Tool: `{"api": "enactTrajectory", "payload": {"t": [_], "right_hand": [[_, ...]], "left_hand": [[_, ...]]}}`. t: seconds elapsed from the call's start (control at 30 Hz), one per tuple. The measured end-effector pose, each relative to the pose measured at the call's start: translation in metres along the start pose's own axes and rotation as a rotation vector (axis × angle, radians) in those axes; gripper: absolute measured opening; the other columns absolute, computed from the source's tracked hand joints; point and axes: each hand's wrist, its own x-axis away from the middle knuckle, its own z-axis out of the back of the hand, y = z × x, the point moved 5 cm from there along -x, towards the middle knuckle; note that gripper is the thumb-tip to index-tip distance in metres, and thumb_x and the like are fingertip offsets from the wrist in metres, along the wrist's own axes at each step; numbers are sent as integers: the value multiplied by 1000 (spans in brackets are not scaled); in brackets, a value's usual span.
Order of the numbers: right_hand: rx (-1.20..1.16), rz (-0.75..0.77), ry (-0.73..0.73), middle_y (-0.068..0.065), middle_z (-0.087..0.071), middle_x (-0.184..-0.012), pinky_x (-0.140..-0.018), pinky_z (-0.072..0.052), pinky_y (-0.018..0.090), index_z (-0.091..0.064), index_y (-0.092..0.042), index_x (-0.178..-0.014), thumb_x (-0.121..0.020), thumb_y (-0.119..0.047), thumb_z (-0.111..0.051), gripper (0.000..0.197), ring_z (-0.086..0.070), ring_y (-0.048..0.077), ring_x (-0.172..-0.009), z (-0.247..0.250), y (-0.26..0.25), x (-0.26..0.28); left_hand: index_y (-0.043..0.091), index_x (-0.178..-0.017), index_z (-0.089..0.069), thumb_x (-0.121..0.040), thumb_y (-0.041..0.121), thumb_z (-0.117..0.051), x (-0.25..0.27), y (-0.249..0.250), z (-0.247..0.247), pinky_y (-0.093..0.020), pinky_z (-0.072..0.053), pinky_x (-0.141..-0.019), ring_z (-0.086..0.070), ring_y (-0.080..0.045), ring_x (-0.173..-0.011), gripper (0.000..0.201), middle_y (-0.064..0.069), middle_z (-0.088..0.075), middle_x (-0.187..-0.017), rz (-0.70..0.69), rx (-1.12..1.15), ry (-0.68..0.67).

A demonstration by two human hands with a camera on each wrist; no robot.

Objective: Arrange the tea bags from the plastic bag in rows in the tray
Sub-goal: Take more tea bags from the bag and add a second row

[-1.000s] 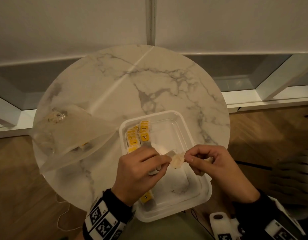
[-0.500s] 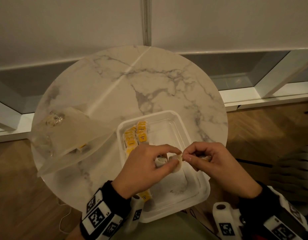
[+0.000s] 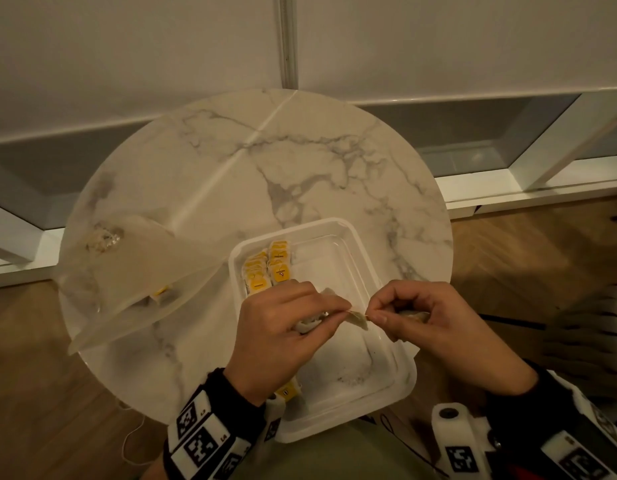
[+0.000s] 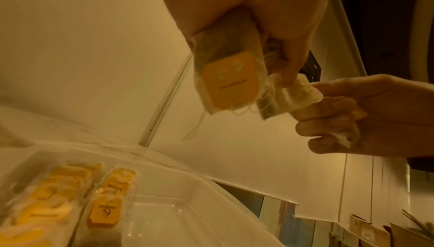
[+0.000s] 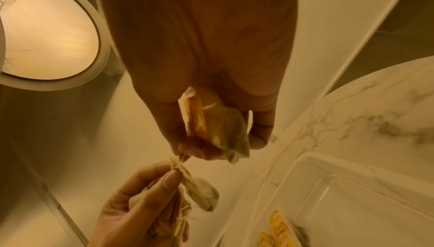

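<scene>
A: Item 1, table (image 3: 230,174)?
B: Round, marble-look top, grey veins. It carries everything.

A: Item 2, bag (image 3: 133,271)?
B: Clear soft plastic, slumped at the table's left, mouth toward the tray. At least 1 yellow-tagged tea bag shows inside.

A: Item 3, tray (image 3: 397,386)?
B: White, rectangular, rounded corners, at the near edge, likely to keep the reach short. 2 overlapping rows (image 3: 269,268) of tea bags lie along its left side; the right side is bare.

A: Item 4, hands?
B: Both above the tray. Left hand (image 3: 282,334) is curled round several tea bags (image 4: 225,76): thin paper pouches, yellow square tags, loose strings. Right hand (image 3: 428,320) holds more in its palm (image 5: 216,126). Both pinch 1 bag (image 3: 357,317) stretched between them, apparently separating it from the clump before laying it down.
</scene>
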Motion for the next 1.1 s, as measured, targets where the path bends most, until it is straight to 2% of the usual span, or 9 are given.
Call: {"api": "enactTrajectory", "payload": {"t": [0.13, 0.23, 0.33, 0.4, 0.5, 0.6, 0.67, 0.87, 1.1], "right_hand": [[-1, -2, -39, 4, -65, -75, -68, -49, 19, -72, -12, -89, -92, -9, -64, 8, -59, 10, -68, -4, 2, 1], [-2, 4, -60, 6, -65, -77, -68, -49, 19, -71, -11, -90, -93, -8, -62, 9, -59, 10, -69, -9, 7, 0], [-27, 2, -56, 0, -66, -75, -66, -47, 16, -70, -9, -90, -93, -5, -61, 10, -59, 5, -68, -11, 10, -1], [-22, 5, -56, 3, -65, -73, -66, -48, 18, -69, -9, -90, -94, -6, -61, 10, -59, 8, -67, -11, 12, -1], [-15, 13, -61, 8, -63, -72, -66, -49, 22, -69, -9, -91, -95, -7, -60, 10, -58, 13, -66, -11, 14, -1], [-45, 11, -69, 6, -62, -71, -66, -48, 22, -69, -7, -92, -95, -6, -59, 10, -56, 13, -66, -13, 15, -1], [-64, 2, -80, 4, -62, -71, -65, -48, 23, -69, -7, -92, -95, -6, -59, 11, -56, 13, -66, -14, 16, -1], [-60, -12, -53, 2, -62, -68, -64, -47, 24, -69, -8, -90, -95, -7, -60, 11, -55, 13, -64, -13, 19, 0], [-58, -58, -10, -4, -65, -68, -60, -47, 17, -69, -9, -88, -93, -9, -61, 10, -56, 5, -61, -13, 21, 1]], "left_hand": [[17, -89, -78, -87, 22, -75, 4, 0, 0, -35, -53, -64, -65, -12, -73, 6, 6, -72, -80, -8, -44, 13], [21, -86, -77, -86, 27, -73, 7, -5, -4, -33, -54, -67, -65, -3, -77, 7, 14, -72, -83, 106, -61, -40], [23, -84, -74, -87, 34, -68, 11, -8, -6, -26, -52, -67, -64, 2, -74, 13, 18, -69, -79, 210, -35, -79], [23, -83, -74, -89, 37, -64, 13, -8, -7, -23, -50, -65, -64, 0, -71, 18, 19, -68, -75, 260, 20, -107], [23, -87, -76, -89, 44, -60, 15, -7, -14, -21, -49, -66, -67, -6, -74, 27, 17, -70, -77, 354, 141, -190], [26, -87, -75, -86, 48, -63, 17, -3, -20, -16, -44, -62, -63, -3, -66, 24, 21, -64, -69, 337, 119, -245], [27, -86, -74, -86, 45, -63, 18, -2, -24, -22, -45, -58, -61, -6, -61, 22, 16, -64, -66, 314, 92, -267], [23, -85, -77, -89, 38, -64, 20, -3, -24, -29, -51, -65, -67, -6, -69, 20, 14, -72, -76, 343, 174, -327], [24, -93, -78, -91, 37, -64, 24, -6, -25, -30, -53, -69, -68, -4, -76, 19, 15, -72, -82, 309, 170, -370]]}}
